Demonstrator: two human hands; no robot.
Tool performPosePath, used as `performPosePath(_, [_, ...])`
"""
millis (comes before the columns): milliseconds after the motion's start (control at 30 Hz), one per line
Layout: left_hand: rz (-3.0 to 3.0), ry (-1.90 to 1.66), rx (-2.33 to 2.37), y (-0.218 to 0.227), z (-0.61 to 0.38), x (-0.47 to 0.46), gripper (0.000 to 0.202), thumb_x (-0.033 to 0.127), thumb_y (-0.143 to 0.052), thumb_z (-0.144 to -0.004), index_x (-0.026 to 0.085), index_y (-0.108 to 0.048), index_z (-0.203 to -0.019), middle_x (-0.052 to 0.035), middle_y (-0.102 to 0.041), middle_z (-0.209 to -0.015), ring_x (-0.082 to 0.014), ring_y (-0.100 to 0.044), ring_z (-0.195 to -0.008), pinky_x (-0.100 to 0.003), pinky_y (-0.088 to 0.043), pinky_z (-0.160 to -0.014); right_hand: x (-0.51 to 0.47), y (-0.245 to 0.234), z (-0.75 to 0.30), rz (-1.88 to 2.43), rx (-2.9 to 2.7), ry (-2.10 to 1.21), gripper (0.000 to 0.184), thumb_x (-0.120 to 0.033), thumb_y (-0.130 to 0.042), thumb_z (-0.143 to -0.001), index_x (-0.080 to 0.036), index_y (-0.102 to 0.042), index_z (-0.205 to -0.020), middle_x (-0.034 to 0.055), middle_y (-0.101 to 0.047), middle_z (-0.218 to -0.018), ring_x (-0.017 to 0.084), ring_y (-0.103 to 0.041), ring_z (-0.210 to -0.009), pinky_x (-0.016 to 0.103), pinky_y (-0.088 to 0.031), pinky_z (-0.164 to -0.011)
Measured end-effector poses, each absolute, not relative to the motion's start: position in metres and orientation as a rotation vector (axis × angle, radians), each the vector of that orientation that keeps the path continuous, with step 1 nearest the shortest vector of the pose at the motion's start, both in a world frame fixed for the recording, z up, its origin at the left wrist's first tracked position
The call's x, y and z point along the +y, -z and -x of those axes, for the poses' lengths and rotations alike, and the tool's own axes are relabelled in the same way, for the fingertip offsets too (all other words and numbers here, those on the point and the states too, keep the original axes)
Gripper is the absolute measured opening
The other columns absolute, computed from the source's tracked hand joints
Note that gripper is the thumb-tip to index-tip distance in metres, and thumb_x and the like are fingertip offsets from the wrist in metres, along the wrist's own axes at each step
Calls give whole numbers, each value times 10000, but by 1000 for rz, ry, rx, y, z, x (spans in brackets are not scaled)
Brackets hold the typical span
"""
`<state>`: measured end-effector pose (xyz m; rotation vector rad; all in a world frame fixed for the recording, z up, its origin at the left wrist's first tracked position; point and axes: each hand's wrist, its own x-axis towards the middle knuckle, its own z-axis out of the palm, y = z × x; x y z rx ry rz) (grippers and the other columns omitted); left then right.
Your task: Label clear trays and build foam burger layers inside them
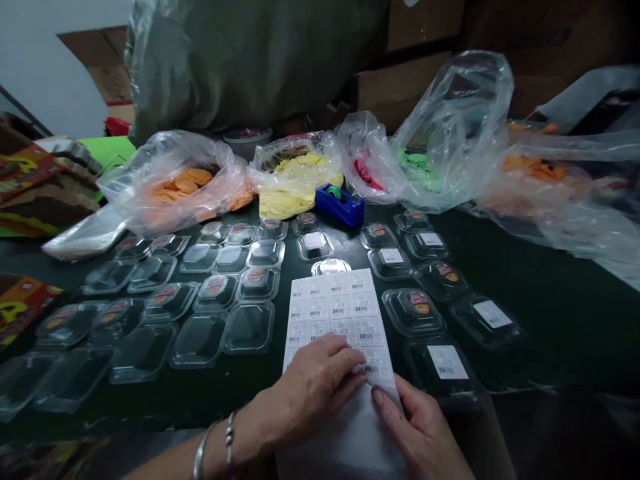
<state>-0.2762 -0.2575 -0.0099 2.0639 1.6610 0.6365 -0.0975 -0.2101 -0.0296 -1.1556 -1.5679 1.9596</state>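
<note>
A white sheet of barcode labels [333,300] stands tilted in front of me, its lower part bare backing. My right hand [420,423] grips its lower right edge, thumb on the front and fingers behind. Across the sheet lies my left hand [320,373], metal bangles at its wrist, with its fingers closed at a barcode label [371,369] in the lowest row. Whether that label's edge is lifted is hard to see. Beyond the sheet sit clear plastic clamshell boxes [249,327]; some carry round colourful stickers, and those at right include a box with a white barcode label [447,362].
A blue tape dispenser [340,205] stands behind the boxes. Along the back are clear bags of orange discs [183,183], yellow discs [295,193], red pieces [367,175] and green pieces [420,167]. Printed cartons [25,177] stand at left on the dark table [545,307].
</note>
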Motion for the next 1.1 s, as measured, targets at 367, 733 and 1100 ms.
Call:
performPosePath(367, [-2488, -240, 1674, -12, 287, -253, 97, 131, -473, -917, 148, -551, -860, -44, -612, -849, -178, -501, -765, -320, -430, -727, -196, 31, 114, 1177, -1906, -1940, 412, -448, -540, -808, -199, -702, -1093, 71, -689, -1097, 308, -559, -1112, 413, -439, -960])
performPosePath(733, [-1715, -792, 1686, 8, 305, -237, 169, 109, -483, -854, 146, -647, -846, 7, -619, -786, -94, -548, -704, -192, -411, -639, -203, 44, 117, 1109, -1805, -1444, 513, -378, -542, -857, -204, -444, -1330, 56, -692, -943, 176, -640, -701, 248, -508, -646])
performPosePath(1100, [-2037, -1259, 1992, 8, 300, -256, 136, 126, -468, -863, 173, -596, -854, -46, -607, -783, -150, -555, -761, -273, -470, -704, -170, 28, 126, 944, -2111, -1524, 309, -342, -446, -873, -208, -692, -1004, 55, -672, -974, 216, -622, -954, 260, -495, -802])
